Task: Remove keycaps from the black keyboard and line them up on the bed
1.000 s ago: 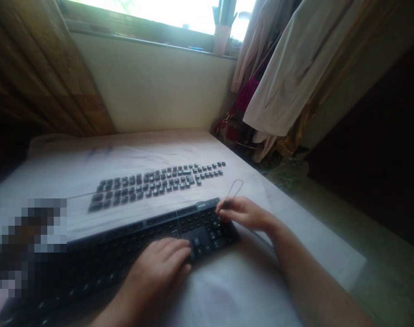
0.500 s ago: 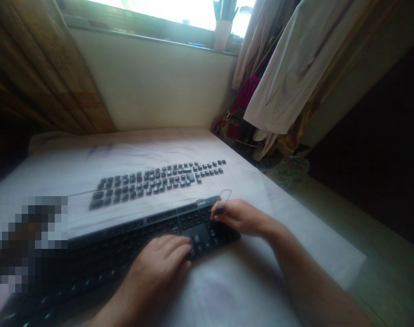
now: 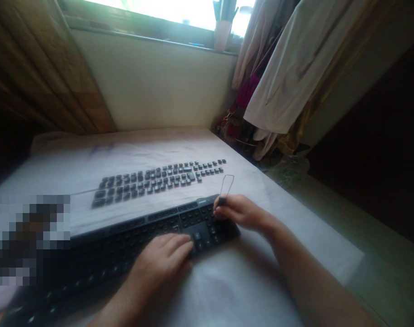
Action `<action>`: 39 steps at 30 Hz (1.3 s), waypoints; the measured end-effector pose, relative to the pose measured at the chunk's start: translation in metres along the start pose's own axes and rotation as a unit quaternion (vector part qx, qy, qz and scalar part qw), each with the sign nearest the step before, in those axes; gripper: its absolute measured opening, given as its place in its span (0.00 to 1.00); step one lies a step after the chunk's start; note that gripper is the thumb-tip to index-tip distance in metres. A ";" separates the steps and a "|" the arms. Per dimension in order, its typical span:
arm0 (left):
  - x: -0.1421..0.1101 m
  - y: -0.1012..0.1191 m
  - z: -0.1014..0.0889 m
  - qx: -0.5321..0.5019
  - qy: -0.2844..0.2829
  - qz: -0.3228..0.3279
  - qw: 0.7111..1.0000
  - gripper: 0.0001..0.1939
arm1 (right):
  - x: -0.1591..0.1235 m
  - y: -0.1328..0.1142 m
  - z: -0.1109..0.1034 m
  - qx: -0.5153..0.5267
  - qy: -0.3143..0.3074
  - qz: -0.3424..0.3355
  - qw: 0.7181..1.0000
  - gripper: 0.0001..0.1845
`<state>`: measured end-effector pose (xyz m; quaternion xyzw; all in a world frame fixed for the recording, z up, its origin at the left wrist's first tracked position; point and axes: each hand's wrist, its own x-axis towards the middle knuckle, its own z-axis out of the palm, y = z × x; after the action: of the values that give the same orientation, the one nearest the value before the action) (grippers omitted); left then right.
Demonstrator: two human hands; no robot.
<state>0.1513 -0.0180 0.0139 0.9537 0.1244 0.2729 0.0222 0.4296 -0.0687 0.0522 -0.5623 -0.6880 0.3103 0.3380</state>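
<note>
Wire tool point(image 3: 222, 200) tipped higher since last frame, likely between uses; right hand point(image 3: 244, 212) pinching it, fingertips closed, over keyboard point(image 3: 189, 220). Left hand point(image 3: 162, 256) on near edge, grip unclear. Keycaps point(image 3: 158, 185) beyond.

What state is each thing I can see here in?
Computer keyboard: face up, many keycaps off, some still on
Loose keycaps: laid out in rows
Wire loop tool: in the right hand, loop upward
Left hand: resting on the keyboard
Curtain: hanging in folds
Pale garment: hanging
Window: glaring; open or shut, can't tell
</note>
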 end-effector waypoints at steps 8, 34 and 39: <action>0.002 0.001 -0.001 -0.003 -0.006 0.000 1.000 0.10 | 0.000 -0.002 -0.003 0.128 0.079 0.030 0.988 0.13; 0.003 0.004 -0.004 -0.023 0.006 -0.008 1.000 0.11 | 0.001 0.013 -0.003 0.058 -0.003 0.096 0.994 0.16; 0.006 0.004 -0.005 -0.021 0.023 -0.004 1.000 0.12 | -0.001 0.019 -0.007 0.201 0.024 0.090 0.975 0.21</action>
<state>0.1544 -0.0209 0.0215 0.9461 0.1229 0.2968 0.0406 0.4458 -0.0664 0.0410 -0.5496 -0.5499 0.4575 0.4316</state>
